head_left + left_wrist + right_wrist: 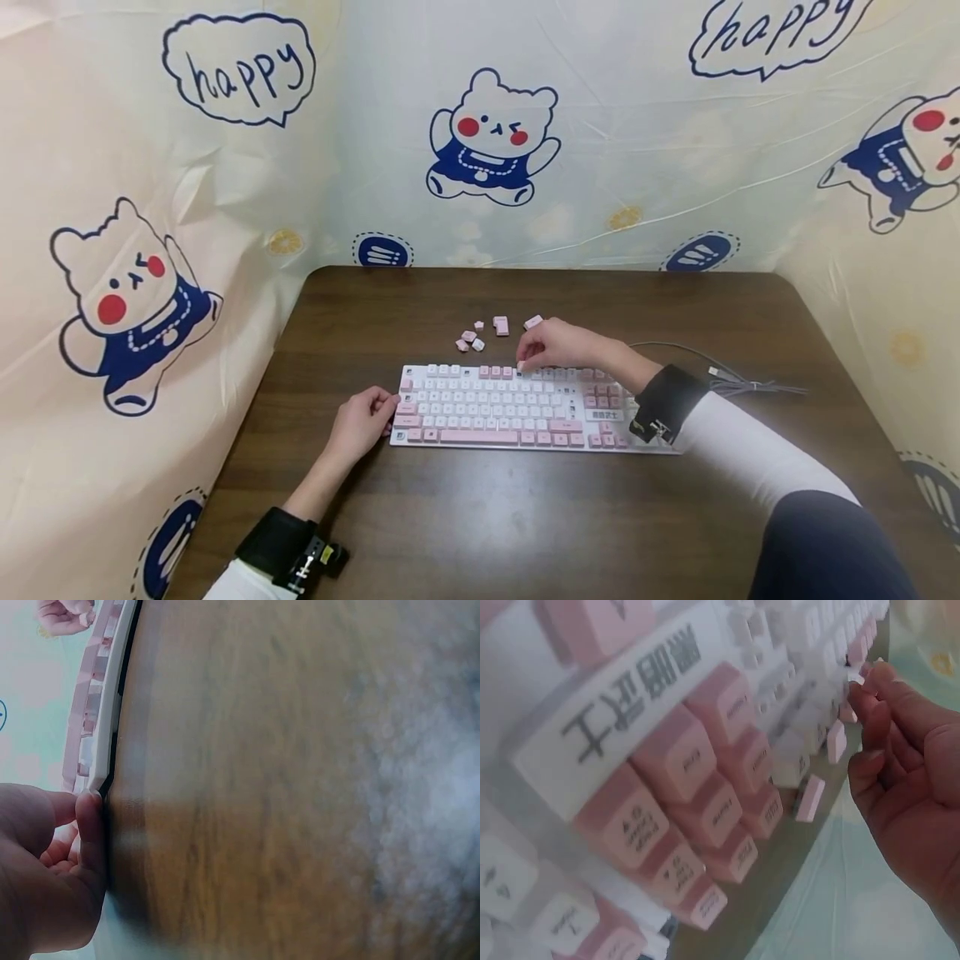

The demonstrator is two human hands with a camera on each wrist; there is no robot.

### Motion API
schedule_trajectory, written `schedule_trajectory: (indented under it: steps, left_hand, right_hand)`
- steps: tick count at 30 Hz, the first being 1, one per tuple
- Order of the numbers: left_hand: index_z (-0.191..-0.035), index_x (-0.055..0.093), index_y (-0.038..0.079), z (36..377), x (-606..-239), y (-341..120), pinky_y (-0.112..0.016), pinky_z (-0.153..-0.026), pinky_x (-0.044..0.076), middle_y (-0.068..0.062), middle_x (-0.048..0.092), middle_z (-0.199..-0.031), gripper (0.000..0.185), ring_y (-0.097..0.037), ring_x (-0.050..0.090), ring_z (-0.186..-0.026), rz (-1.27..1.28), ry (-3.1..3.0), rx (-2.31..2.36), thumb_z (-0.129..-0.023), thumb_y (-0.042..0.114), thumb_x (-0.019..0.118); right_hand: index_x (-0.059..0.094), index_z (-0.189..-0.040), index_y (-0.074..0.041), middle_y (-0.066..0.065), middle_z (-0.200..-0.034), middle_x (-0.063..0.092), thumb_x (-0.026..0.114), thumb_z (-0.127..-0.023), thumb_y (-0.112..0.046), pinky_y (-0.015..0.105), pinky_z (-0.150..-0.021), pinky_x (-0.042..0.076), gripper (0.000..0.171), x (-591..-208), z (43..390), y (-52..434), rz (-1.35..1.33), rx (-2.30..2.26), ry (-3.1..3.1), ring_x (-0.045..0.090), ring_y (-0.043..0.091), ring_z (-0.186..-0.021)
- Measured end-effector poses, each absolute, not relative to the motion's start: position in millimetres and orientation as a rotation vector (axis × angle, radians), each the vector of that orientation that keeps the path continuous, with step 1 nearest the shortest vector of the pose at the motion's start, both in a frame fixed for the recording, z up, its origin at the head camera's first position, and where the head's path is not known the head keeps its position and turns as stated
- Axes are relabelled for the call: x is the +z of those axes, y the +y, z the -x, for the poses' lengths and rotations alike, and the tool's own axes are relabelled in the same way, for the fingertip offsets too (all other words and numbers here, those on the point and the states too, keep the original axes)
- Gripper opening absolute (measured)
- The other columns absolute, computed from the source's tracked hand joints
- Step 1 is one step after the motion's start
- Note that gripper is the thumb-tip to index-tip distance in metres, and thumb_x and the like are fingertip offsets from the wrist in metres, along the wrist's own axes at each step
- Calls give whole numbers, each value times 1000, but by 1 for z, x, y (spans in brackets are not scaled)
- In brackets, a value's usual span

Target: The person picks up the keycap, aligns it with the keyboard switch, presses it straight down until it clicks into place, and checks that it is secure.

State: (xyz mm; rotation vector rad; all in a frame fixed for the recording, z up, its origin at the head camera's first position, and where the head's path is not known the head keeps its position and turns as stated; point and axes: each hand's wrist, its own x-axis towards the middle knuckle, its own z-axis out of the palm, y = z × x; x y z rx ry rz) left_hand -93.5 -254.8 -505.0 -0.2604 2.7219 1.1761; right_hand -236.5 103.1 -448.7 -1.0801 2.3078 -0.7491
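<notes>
A pink and white keyboard (517, 408) lies on the dark wooden table (525, 517). My left hand (363, 421) rests at the keyboard's left end, fingers curled against its edge (101, 784). My right hand (551, 346) hovers over the top key row and pinches a small pale keycap (521, 366) between the fingertips (870, 679). In the right wrist view the pink keys (697, 802) of the keyboard's right block fill the frame.
Several loose pink and white keycaps (487, 332) lie on the table behind the keyboard. A grey cable (735, 382) runs off to the right. Printed bear-pattern sheets (495, 142) wall in the table on three sides.
</notes>
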Motion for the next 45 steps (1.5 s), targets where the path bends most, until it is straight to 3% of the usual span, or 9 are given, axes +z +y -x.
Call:
schedule_trajectory:
  steps: [17, 45]
  left_hand:
    - [-103, 68, 2, 93, -505, -254, -25, -60, 50, -6, 62, -77, 20, -16, 60, -66, 270, 2719, 1185, -105, 21, 62]
    - [-104, 69, 1, 91, -508, -253, -27, -61, 50, -6, 62, -78, 21, -16, 59, -66, 259, 2750, 1176, -105, 21, 63]
  right_hand:
    - [74, -93, -12, -6, -83, 69, 80, -93, -14, 24, -74, 53, 6, -459, 233, 91, 1188, -682, 2344, 60, 5, -76]
    - [72, -93, -8, -1, -85, 70, 75, -96, -9, 27, -76, 54, 5, -455, 224, 88, 1172, -617, 2396, 62, 10, -78]
